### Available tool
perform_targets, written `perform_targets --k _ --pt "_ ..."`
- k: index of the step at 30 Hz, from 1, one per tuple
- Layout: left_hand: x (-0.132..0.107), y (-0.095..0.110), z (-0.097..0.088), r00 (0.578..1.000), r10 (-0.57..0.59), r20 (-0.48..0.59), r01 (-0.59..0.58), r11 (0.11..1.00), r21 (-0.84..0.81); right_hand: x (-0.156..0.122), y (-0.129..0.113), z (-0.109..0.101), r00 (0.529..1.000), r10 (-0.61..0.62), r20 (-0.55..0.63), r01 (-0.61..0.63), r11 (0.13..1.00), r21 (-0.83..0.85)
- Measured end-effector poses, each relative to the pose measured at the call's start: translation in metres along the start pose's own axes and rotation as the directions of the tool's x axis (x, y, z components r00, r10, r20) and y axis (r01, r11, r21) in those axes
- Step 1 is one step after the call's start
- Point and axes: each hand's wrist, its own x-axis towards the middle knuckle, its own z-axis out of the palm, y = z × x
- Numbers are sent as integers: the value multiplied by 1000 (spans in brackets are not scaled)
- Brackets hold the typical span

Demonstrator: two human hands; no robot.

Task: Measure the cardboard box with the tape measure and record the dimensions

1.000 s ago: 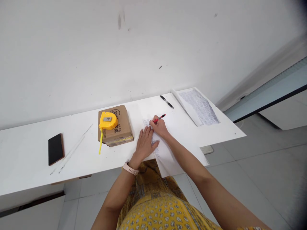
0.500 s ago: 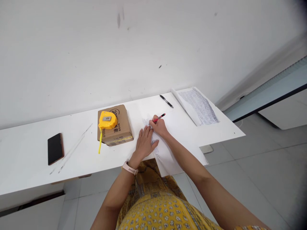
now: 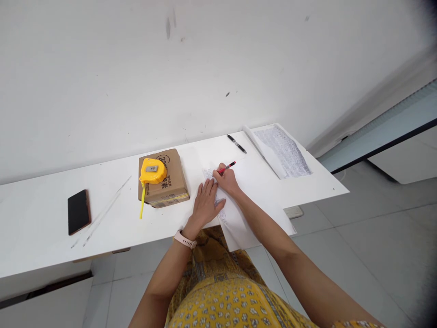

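My right hand (image 3: 226, 179) is closed around a red pen (image 3: 227, 167), its lower end hidden by the fingers over a white sheet of paper (image 3: 242, 223). Small handwriting runs along the sheet's left part. The near end of the paper hangs past the table's front edge. Flat on the paper's left side lies my left hand (image 3: 205, 203), fingers stretched out and thumb spread, holding nothing. A pale pink band circles the left wrist.
Left of my hands, a cardboard box (image 3: 177, 175) carries a yellow tape measure (image 3: 153, 171). A phone (image 3: 78, 212) lies farther left on the white table (image 3: 112, 191). A black pen (image 3: 236, 144) and written pages (image 3: 283, 152) lie to the right. A wall (image 3: 136, 82) rises behind.
Almost nothing differs. The red pen and right hand have shifted very slightly; my left hand stays flat on the paper.
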Motion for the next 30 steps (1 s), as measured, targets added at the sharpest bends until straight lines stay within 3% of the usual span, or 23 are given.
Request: perform_targets --k 30 --pt "0 1 -2 1000 -8 20 8 1000 -8 1 2 0 1000 0 -11 0 1000 -18"
